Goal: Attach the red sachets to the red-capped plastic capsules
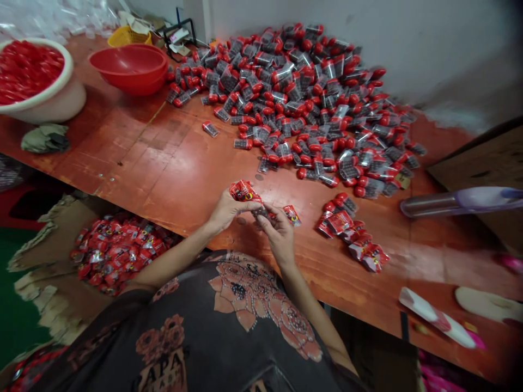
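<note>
My left hand (226, 209) is closed on a small stack of red printed wrappers (243, 191), held just above the red-brown table (155, 163). My right hand (278, 227) meets it, fingers pinched on a small clear tube with a red cap (259, 212), and a red wrapper (292, 215) sticks out by its fingers. A small heap of wrapped pieces (354, 235) lies to the right of my hands. A big pile of clear red-capped tubes (310, 103) covers the far part of the table.
A red bowl (131, 66) and a white basin of red caps (35, 81) stand at the far left, with a crumpled cloth (46, 138) in front. A cardboard box of red wrapped pieces (114, 251) sits below the table's left edge. A purple-handled tool (461, 201) lies at right.
</note>
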Action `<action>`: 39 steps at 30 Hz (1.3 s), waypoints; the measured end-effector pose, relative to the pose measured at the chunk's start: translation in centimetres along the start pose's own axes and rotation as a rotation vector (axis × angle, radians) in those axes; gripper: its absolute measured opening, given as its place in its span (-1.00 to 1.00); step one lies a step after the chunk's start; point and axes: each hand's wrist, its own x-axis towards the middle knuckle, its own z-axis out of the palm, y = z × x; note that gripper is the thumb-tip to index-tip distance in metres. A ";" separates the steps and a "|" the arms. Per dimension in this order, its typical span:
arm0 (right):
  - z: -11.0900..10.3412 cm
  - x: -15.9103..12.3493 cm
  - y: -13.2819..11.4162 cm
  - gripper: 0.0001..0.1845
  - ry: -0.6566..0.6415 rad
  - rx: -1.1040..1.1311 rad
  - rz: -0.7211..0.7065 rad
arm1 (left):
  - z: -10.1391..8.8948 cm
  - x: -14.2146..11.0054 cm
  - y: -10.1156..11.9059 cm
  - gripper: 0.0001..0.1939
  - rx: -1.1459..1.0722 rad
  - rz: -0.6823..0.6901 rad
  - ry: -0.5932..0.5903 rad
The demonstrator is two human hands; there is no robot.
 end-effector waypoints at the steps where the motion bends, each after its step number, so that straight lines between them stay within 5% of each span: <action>1: -0.1 0.0 -0.1 -0.62 -0.017 0.010 0.007 | -0.2 0.1 0.1 -0.40 0.014 0.004 -0.019; 9: -0.5 -0.3 -1.7 -0.65 -0.051 0.045 0.044 | 0.2 -0.3 0.5 -0.40 -0.044 0.023 -0.061; 16: 0.1 -1.7 -2.2 -0.58 0.009 -0.174 -0.118 | 0.6 -0.7 0.6 -0.41 -0.064 0.045 -0.025; 24: -1.5 -0.7 -2.1 -0.63 -0.119 -0.199 -0.132 | 0.3 -0.8 1.0 -0.45 -0.036 0.036 -0.071; 31: -1.3 -0.8 -1.5 -0.41 -0.156 -0.298 -0.162 | 0.5 -0.8 0.7 -0.46 0.014 0.070 -0.083; 39: -0.8 -1.0 -1.3 -0.51 -0.055 -0.228 -0.148 | 1.1 -0.8 0.8 -0.64 -0.104 0.033 0.012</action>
